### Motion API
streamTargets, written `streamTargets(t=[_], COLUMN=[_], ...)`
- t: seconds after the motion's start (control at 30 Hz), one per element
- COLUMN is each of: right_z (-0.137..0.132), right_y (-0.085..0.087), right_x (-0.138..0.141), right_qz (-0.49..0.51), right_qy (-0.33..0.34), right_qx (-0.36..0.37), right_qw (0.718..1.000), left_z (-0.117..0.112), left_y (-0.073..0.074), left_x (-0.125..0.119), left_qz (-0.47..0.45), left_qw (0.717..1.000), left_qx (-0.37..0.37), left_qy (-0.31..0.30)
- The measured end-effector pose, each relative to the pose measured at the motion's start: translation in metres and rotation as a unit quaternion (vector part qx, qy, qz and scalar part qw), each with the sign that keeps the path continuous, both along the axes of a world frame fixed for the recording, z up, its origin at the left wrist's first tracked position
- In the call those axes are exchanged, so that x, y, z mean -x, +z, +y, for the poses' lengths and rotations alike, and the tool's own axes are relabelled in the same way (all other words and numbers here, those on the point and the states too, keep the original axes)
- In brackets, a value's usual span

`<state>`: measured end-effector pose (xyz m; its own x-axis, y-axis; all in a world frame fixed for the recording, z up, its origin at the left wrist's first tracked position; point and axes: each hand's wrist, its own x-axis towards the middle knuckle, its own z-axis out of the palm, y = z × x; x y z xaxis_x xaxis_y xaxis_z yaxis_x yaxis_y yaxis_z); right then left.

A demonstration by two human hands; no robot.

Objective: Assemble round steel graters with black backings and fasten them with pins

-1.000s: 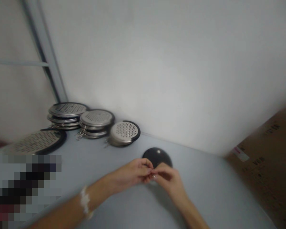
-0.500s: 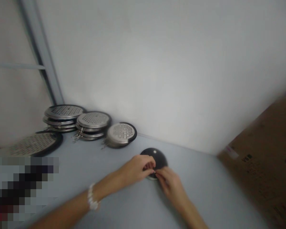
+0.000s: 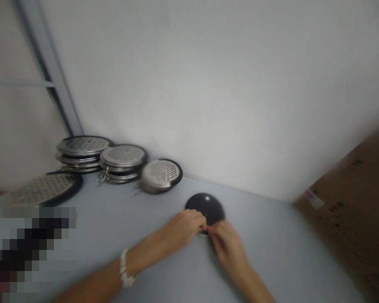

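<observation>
A round black disc with a shiny, smooth top and a pale near edge lies on the grey table. My left hand is closed over its near left edge, fingertips curled in. My right hand pinches at the near right edge, thumb and finger pressed together. The fingertips of both hands meet at the disc's near rim. Whatever small thing is between them is hidden and blurred. A white beaded bracelet circles my left wrist.
Against the wall stand two stacks of perforated metal discs with black rims and a smaller perforated disc. A large perforated disc lies at left. A cardboard box stands at right.
My left hand has turned over and its fingers have curled closed, where thumb and fingers formed an open loop. My right hand keeps its pinch. The view has shifted slightly.
</observation>
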<state>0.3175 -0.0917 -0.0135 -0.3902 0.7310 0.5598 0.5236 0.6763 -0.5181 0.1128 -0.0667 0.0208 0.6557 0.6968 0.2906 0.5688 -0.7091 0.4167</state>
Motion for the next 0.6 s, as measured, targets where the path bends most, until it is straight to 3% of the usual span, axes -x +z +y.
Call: streamTargets(t=[0.2, 0.4, 0.6], right_z=[-0.001, -0.001, -0.001], right_y=[-0.004, -0.002, 0.0], right_x=[0.0, 0.001, 0.0], right_qz=[-0.003, -0.004, 0.001], right_qy=[-0.021, -0.021, 0.005], right_qx=[0.007, 0.003, 0.028], right_qw=[1.0, 1.0, 1.0], left_z=[0.002, 0.004, 0.006], left_y=[0.002, 0.011, 0.004], left_x=[0.004, 0.002, -0.004], left_qz=[-0.034, -0.122, -0.175], left_qw=[0.998, 0.979, 0.97], left_qx=[0.047, 0.157, 0.157], left_qy=[0.002, 0.032, 0.067])
